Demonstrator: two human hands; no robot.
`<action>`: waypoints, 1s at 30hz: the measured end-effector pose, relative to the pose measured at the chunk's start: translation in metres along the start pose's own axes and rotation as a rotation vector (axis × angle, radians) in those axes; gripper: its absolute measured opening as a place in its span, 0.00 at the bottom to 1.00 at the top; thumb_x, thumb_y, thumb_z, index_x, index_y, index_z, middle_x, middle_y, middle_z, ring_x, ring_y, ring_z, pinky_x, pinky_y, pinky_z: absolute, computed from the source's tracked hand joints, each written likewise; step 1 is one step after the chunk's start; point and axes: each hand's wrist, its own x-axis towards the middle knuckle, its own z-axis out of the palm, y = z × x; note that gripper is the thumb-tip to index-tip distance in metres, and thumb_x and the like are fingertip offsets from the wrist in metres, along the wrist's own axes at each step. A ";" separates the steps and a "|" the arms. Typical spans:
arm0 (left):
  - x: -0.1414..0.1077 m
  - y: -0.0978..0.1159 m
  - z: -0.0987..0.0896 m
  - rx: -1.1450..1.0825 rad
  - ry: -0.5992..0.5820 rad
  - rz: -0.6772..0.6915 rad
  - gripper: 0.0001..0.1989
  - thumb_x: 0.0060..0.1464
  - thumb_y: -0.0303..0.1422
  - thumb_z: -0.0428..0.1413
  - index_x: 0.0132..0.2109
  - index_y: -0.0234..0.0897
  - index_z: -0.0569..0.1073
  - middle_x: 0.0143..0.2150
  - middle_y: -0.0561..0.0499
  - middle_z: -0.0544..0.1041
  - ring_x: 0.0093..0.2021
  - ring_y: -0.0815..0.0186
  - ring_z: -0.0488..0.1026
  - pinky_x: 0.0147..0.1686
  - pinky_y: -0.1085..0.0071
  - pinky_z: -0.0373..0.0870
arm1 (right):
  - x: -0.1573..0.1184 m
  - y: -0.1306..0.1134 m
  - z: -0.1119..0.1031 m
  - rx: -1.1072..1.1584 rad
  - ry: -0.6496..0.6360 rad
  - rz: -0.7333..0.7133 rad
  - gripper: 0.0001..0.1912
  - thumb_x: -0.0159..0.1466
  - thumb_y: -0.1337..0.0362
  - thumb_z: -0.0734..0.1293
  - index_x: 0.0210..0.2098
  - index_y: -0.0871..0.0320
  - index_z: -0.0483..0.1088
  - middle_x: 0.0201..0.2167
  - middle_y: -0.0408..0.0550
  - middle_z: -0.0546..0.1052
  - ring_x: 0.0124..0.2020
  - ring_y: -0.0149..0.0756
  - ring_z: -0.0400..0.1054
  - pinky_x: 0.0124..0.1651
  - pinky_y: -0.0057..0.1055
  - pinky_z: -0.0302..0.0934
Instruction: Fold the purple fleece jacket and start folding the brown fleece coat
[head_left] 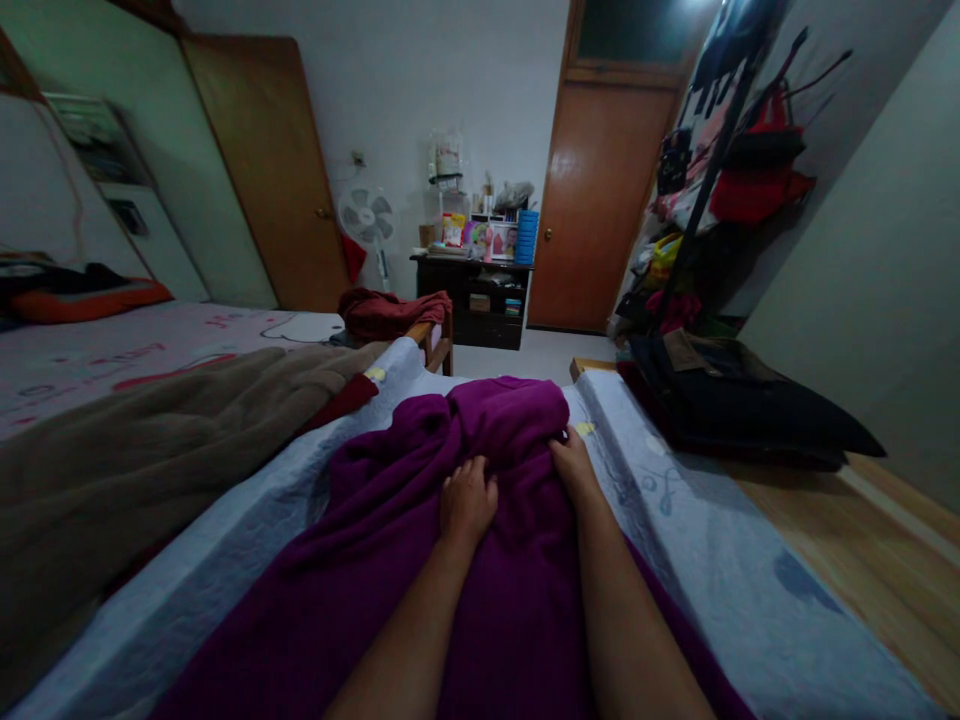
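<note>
A large purple blanket [517, 590] is spread over the bed in front of me, its far end bunched into thick, loose folds. My left hand [469, 497] lies on top of the blanket near its middle, palm down, with the thumb apart from the other fingers. At the right edge of the bunched folds, my right hand [574, 465] pinches the fabric; part of its fingers is hidden by the cloth. Under the blanket is a light blue patterned bed cover [247, 550], which shows on both sides.
A brown-grey blanket [172, 430] lies along the left. Dark folded cloths [750, 400] are stacked on the right by a wooden board [810, 510]. Beyond the bed's foot are a reddish-brown cloth [390, 312], a white fan [367, 215], a dark cabinet [469, 300] and a wooden door [607, 200].
</note>
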 end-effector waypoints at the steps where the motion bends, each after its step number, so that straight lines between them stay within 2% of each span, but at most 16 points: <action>1: 0.001 0.000 -0.001 -0.099 0.047 0.016 0.14 0.59 0.33 0.50 0.51 0.38 0.68 0.49 0.44 0.74 0.50 0.58 0.71 0.50 0.62 0.66 | -0.001 -0.001 0.001 0.087 -0.018 0.007 0.26 0.57 0.63 0.58 0.53 0.63 0.67 0.43 0.53 0.78 0.42 0.39 0.72 0.45 0.32 0.65; 4: 0.003 0.004 -0.005 -0.386 0.200 0.094 0.22 0.58 0.37 0.52 0.59 0.39 0.62 0.56 0.42 0.68 0.51 0.60 0.70 0.48 0.64 0.69 | -0.004 -0.012 -0.002 0.246 -0.053 -0.070 0.27 0.52 0.66 0.59 0.52 0.62 0.67 0.47 0.52 0.77 0.45 0.39 0.70 0.51 0.35 0.63; 7: 0.003 0.008 -0.012 -0.524 0.262 0.151 0.33 0.55 0.41 0.56 0.64 0.41 0.55 0.63 0.40 0.61 0.54 0.58 0.69 0.49 0.63 0.70 | -0.007 -0.037 -0.011 0.250 -0.144 -0.173 0.29 0.50 0.69 0.59 0.51 0.61 0.69 0.47 0.50 0.77 0.46 0.39 0.70 0.53 0.36 0.62; 10: 0.002 0.009 -0.020 -0.616 0.276 0.175 0.42 0.52 0.43 0.60 0.68 0.42 0.48 0.68 0.40 0.54 0.63 0.53 0.60 0.59 0.57 0.62 | -0.014 -0.069 -0.018 0.190 -0.338 -0.247 0.31 0.49 0.71 0.58 0.53 0.59 0.71 0.48 0.48 0.77 0.48 0.39 0.69 0.55 0.35 0.61; 12: 0.003 0.007 -0.025 -0.731 0.290 0.129 0.45 0.51 0.42 0.61 0.69 0.42 0.46 0.69 0.41 0.53 0.67 0.53 0.54 0.64 0.55 0.54 | -0.022 -0.088 -0.018 0.123 -0.508 -0.329 0.30 0.48 0.72 0.59 0.50 0.57 0.73 0.47 0.47 0.77 0.47 0.39 0.69 0.54 0.34 0.61; 14: 0.007 0.003 -0.029 -0.893 0.316 0.011 0.42 0.52 0.41 0.60 0.68 0.42 0.50 0.66 0.43 0.61 0.66 0.55 0.58 0.64 0.57 0.55 | -0.030 -0.102 -0.014 0.070 -0.691 -0.395 0.27 0.49 0.72 0.59 0.46 0.55 0.76 0.43 0.45 0.79 0.43 0.38 0.71 0.50 0.31 0.62; 16: 0.012 -0.002 -0.032 -1.053 0.328 -0.123 0.34 0.51 0.39 0.60 0.64 0.39 0.61 0.57 0.45 0.72 0.58 0.56 0.68 0.60 0.58 0.61 | -0.036 -0.110 -0.011 0.048 -0.827 -0.421 0.23 0.51 0.72 0.61 0.44 0.54 0.77 0.39 0.43 0.80 0.39 0.36 0.71 0.45 0.29 0.63; 19: 0.020 -0.009 -0.033 -1.228 0.334 -0.277 0.25 0.47 0.35 0.61 0.54 0.34 0.72 0.45 0.47 0.80 0.48 0.56 0.76 0.54 0.57 0.68 | -0.036 -0.110 -0.013 0.135 -0.917 -0.385 0.18 0.56 0.67 0.63 0.44 0.54 0.76 0.38 0.43 0.79 0.36 0.33 0.71 0.43 0.28 0.63; 21: 0.023 -0.012 -0.031 -1.317 0.362 -0.352 0.24 0.46 0.33 0.61 0.52 0.34 0.74 0.43 0.49 0.81 0.48 0.56 0.76 0.54 0.56 0.70 | -0.030 -0.102 -0.018 0.231 -0.863 -0.269 0.14 0.59 0.62 0.63 0.41 0.57 0.76 0.33 0.43 0.78 0.31 0.32 0.70 0.38 0.27 0.63; 22: 0.024 -0.013 -0.029 -1.356 0.368 -0.381 0.24 0.47 0.33 0.60 0.52 0.34 0.74 0.44 0.49 0.81 0.49 0.56 0.76 0.54 0.56 0.69 | -0.026 -0.097 -0.020 0.259 -0.770 -0.192 0.13 0.60 0.60 0.62 0.38 0.58 0.76 0.29 0.43 0.77 0.29 0.31 0.68 0.35 0.27 0.63; 24: 0.025 -0.014 -0.026 -1.408 0.362 -0.408 0.23 0.49 0.33 0.58 0.54 0.35 0.73 0.47 0.49 0.80 0.52 0.57 0.74 0.56 0.55 0.69 | -0.017 -0.083 -0.021 0.263 -0.475 -0.046 0.14 0.61 0.57 0.61 0.35 0.59 0.74 0.28 0.44 0.75 0.28 0.32 0.68 0.34 0.29 0.63; 26: 0.025 -0.016 -0.024 -1.413 0.339 -0.399 0.23 0.53 0.36 0.55 0.56 0.36 0.71 0.51 0.49 0.79 0.55 0.58 0.73 0.58 0.56 0.68 | -0.013 -0.069 -0.016 0.240 -0.198 0.055 0.17 0.59 0.55 0.63 0.41 0.60 0.72 0.37 0.49 0.76 0.35 0.36 0.70 0.39 0.32 0.65; 27: 0.025 -0.017 -0.023 -1.403 0.328 -0.386 0.23 0.55 0.37 0.54 0.57 0.36 0.70 0.52 0.49 0.78 0.56 0.59 0.72 0.58 0.56 0.67 | -0.012 -0.063 -0.012 0.237 -0.138 0.093 0.22 0.57 0.55 0.65 0.47 0.60 0.69 0.43 0.52 0.75 0.40 0.38 0.70 0.42 0.34 0.65; 28: 0.025 -0.018 -0.022 -1.390 0.319 -0.372 0.23 0.57 0.40 0.52 0.58 0.37 0.70 0.53 0.49 0.77 0.56 0.60 0.72 0.59 0.57 0.67 | -0.013 -0.058 -0.006 0.250 -0.140 0.125 0.29 0.55 0.54 0.67 0.54 0.60 0.65 0.48 0.55 0.74 0.43 0.39 0.70 0.45 0.35 0.65; 30: 0.025 -0.020 -0.020 -1.369 0.300 -0.352 0.24 0.59 0.43 0.50 0.58 0.38 0.69 0.55 0.49 0.76 0.56 0.60 0.72 0.60 0.56 0.66 | -0.018 -0.052 0.006 0.323 -0.275 0.134 0.39 0.53 0.56 0.68 0.62 0.58 0.56 0.52 0.56 0.72 0.46 0.40 0.70 0.47 0.36 0.65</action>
